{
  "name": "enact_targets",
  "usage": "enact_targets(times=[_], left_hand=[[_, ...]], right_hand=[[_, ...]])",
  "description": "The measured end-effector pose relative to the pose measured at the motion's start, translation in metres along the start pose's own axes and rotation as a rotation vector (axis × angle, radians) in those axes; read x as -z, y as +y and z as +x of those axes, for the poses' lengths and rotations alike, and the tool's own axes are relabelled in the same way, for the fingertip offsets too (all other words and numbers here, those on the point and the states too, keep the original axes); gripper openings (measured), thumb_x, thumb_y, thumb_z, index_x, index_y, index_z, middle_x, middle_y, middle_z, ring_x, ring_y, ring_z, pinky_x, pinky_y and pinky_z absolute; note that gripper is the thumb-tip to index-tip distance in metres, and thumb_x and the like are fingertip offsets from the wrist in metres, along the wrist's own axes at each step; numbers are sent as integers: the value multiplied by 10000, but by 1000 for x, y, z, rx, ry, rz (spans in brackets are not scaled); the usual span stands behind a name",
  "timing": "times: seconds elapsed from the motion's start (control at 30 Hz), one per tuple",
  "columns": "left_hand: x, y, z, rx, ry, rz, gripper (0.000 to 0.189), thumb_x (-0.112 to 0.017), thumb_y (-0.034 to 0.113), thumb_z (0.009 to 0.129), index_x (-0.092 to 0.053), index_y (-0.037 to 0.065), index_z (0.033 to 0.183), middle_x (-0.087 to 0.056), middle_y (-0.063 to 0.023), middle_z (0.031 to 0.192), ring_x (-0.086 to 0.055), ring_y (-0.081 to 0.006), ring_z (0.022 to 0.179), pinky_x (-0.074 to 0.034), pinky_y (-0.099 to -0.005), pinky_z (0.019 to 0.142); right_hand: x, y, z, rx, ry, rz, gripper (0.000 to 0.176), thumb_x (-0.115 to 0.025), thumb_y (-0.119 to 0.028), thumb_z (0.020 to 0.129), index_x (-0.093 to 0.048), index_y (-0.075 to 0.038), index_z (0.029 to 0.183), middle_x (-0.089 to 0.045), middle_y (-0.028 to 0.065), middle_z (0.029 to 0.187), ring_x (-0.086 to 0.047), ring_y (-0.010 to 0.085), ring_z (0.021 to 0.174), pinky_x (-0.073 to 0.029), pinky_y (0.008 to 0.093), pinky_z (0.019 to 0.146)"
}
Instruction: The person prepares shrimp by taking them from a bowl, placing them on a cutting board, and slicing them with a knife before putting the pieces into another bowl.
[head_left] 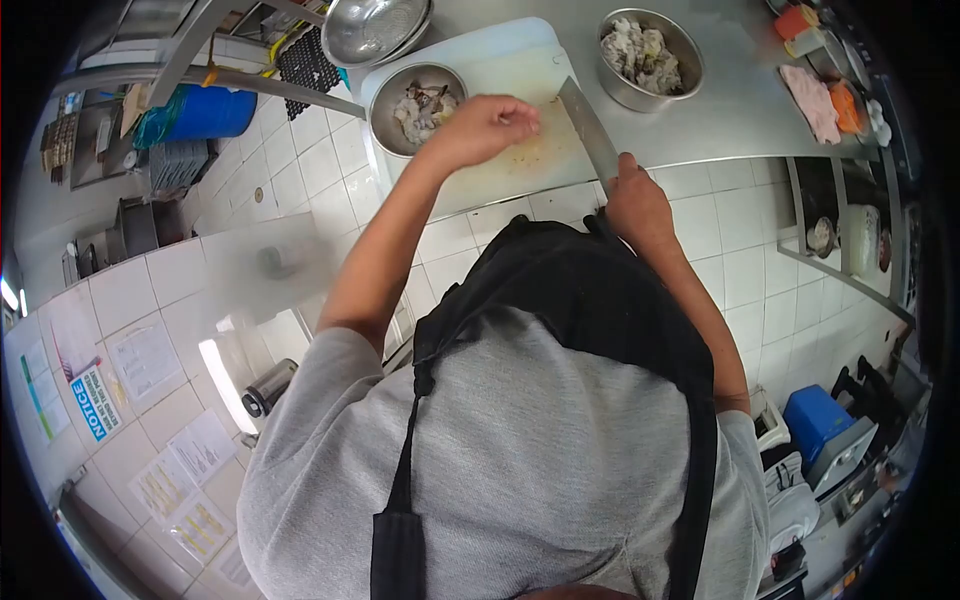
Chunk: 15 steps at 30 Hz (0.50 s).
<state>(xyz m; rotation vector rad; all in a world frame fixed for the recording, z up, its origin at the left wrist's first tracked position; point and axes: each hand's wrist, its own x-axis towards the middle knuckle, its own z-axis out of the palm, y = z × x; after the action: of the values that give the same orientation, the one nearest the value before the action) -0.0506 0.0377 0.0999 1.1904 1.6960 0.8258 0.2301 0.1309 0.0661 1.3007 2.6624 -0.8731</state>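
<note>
Knife [590, 132] at the right edge of the cutting board [490, 48] on the bench [735, 115], blade pointing away from me. I judge it stiff, weighted toward the blade, and best held by the handle, clear of the edge. The fingers of my right hand [640, 208] are clamped round that handle. My left hand [485, 130] hangs over the board beside the steel bowl [381, 122], fingers loosely curled; whether they pinch anything I cannot tell. The bowl's pale pieces [413, 118] look wet: presumably light, soft and slippery, to be lifted gently.
</note>
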Motion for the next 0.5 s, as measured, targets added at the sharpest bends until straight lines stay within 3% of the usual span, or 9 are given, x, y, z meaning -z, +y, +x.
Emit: enact_targets(times=[0.1,0.17,0.2,0.27,0.3,0.37,0.4,0.43,0.5], left_hand=[[20,-21,-20,16,12,-167,306,-695,124,1034,-728,-6,1310,-778,-66,1152,-739,-157,984,-583,-316,907],[48,-38,-24,61,373,-80,317,-751,130,966,-757,-7,1252,-792,-97,1153,-758,-190,995,-592,-337,920],[63,-45,-29,63,378,-85,317,-751,130,966,-757,-7,1252,-792,-97,1153,-758,-190,995,-592,-337,920],[87,-58,-35,253,610,371,376,-820,188,880,-784,37,1223,-799,-148,1150,-773,-254,1036,-595,-364,952],[88,-62,-34,256,613,367,376,-820,188,880,-784,37,1223,-799,-148,1150,-773,-254,1036,-595,-364,952],[88,-69,-35,235,378,587,436,-857,240,814,-799,102,1223,-790,-194,1151,-764,-309,1096,-588,-396,995],[83,-99,-28,176,346,667,441,-870,239,786,-808,137,1210,-790,-173,1105,-751,-345,1095,-582,-422,1008],[77,-105,-27,179,349,664,441,-870,239,786,-808,137,1210,-790,-173,1105,-751,-345,1095,-582,-422,1008],[67,-109,-22,44,427,982,430,-877,257,791,-809,121,1193,-782,-161,1027,-746,-368,1051,-580,-437,1007]], right_hand=[[-2,1,1,18,-12,6,229,-569,-86,1012,-487,15,1201,-692,318,1068,-724,520,952,-593,589,841],[-3,1,2,2,-24,-22,259,-576,-142,1039,-480,17,1219,-699,325,1092,-717,535,959,-588,606,836],[-3,-1,1,6,-27,-27,259,-576,-142,1039,-480,17,1219,-699,325,1092,-717,535,959,-588,606,836],[-1,-5,0,75,-42,-118,246,-582,-136,1042,-474,2,1215,-692,301,1098,-723,523,957,-596,597,829],[-2,-6,0,77,-44,-122,246,-582,-136,1042,-474,2,1215,-692,301,1098,-723,523,957,-596,597,829],[-5,-7,0,91,-34,-139,231,-589,-126,1043,-471,-8,1202,-684,288,1107,-724,520,959,-599,597,825],[-5,-8,1,95,-36,-142,231,-589,-126,1043,-471,-8,1202,-684,288,1107,-724,520,959,-599,597,825],[-5,-8,2,84,-38,-140,225,-588,-121,1043,-470,-8,1197,-685,290,1108,-724,520,962,-599,599,824],[-4,-10,2,71,-38,-139,219,-588,-116,1042,-470,-8,1192,-685,293,1109,-724,520,965,-599,601,824]])
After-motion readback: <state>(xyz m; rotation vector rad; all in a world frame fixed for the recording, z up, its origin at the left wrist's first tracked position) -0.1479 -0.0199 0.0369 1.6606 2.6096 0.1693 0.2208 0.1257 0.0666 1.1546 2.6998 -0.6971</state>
